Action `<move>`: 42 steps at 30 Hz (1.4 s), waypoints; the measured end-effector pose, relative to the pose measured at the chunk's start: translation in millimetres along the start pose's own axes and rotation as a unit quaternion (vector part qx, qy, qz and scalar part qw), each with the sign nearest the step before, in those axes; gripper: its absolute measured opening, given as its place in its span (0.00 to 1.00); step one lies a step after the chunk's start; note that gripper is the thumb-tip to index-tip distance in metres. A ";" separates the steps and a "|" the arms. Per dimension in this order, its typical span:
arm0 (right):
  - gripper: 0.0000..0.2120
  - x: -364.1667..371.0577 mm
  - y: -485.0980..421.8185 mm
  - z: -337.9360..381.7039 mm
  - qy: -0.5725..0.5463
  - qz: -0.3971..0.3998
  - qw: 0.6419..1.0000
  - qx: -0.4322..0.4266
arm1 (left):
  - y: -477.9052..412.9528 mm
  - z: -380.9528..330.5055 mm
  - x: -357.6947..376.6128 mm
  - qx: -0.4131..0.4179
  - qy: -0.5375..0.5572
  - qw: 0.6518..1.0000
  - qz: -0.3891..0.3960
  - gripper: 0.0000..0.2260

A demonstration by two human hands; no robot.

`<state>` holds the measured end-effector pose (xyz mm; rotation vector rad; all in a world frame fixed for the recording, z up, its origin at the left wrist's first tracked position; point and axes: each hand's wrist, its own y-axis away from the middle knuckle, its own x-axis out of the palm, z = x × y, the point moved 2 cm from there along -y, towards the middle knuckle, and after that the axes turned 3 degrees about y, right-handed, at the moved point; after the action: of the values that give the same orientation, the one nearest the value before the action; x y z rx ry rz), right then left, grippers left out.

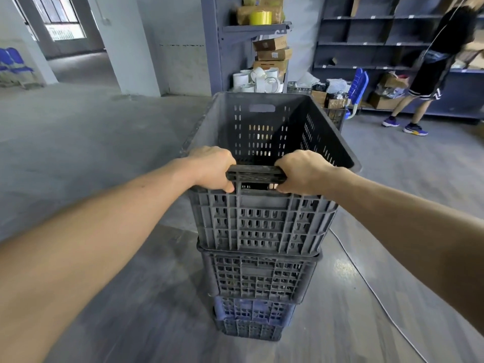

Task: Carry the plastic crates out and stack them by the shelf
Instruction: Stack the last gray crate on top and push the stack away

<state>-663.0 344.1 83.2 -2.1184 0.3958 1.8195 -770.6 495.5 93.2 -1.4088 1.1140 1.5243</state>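
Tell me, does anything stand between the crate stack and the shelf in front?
No obstacle shows, but the top crate, gripped by the left hand and right hand, hides the floor ahead. White rolls and another crate sit at the shelf foot.

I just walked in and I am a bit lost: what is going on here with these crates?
A person grips the near rim of the top grey crate with the left hand and the right hand. It sits on a stack, above a second grey crate and a blue crate. The stack stands on the floor before a shelf of cardboard boxes. Whether the top crate is being lifted or set down, I cannot tell.
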 end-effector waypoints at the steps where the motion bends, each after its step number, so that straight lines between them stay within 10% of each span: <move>1: 0.08 -2.1 -1.2 -0.1 -0.004 0.007 1.000 -0.001 | 0.9 -0.5 -1.6 -0.004 0.001 1.000 -0.002 0.19; 42: 0.05 -13.1 9.0 7.3 -0.005 0.023 1.000 0.003 | 20.5 -10.5 -2.1 -0.034 0.003 0.998 -0.053 0.09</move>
<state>-675.2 339.0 94.5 -2.1133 0.4499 1.8506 -786.2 478.9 97.2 -1.4942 0.9830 1.4947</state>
